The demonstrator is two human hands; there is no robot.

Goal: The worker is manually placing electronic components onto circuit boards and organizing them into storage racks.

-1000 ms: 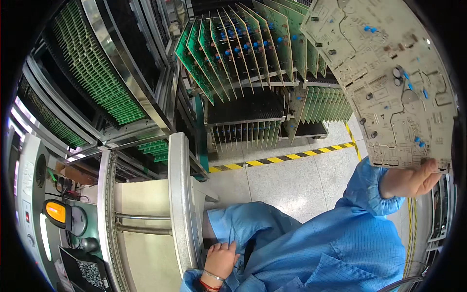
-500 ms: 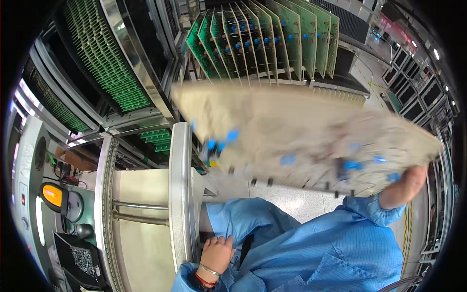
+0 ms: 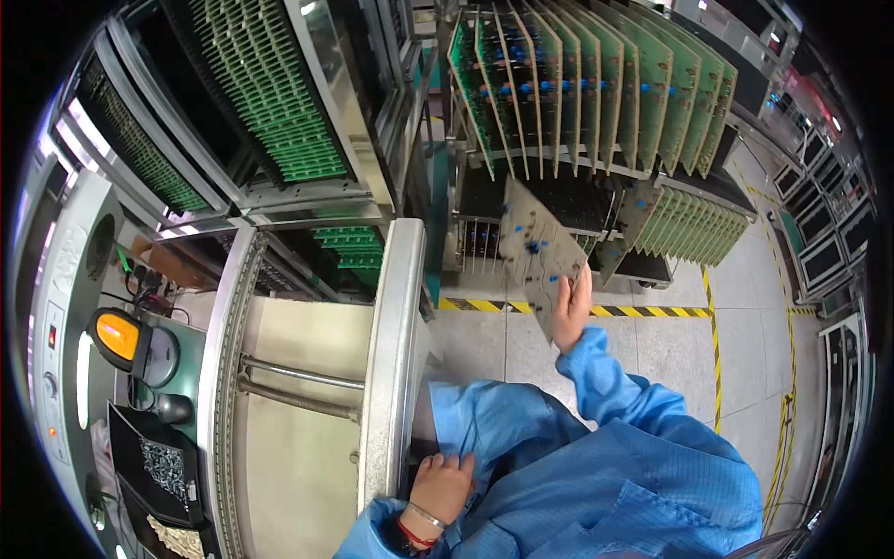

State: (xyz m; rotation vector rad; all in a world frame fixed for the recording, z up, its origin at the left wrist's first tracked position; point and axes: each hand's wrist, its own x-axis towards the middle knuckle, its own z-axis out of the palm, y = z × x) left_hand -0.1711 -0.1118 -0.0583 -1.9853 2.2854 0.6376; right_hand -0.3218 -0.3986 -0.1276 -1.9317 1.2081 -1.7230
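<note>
In the head view, the right hand reaches forward, fingers extended, holding a circuit board by its near edge; the board stands tilted before the front edge of a rack of upright boards. The left hand lies palm down by a metal rail; whether it grips anything I cannot tell. Striped tape crosses the tiled floor.

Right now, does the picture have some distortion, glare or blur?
Head view: corners are black, and the perforated metal rail bows by fisheye bending; head view, left: a white strip glares; head view, middle: no strong motion smear on the circuit board in the right hand.
</note>
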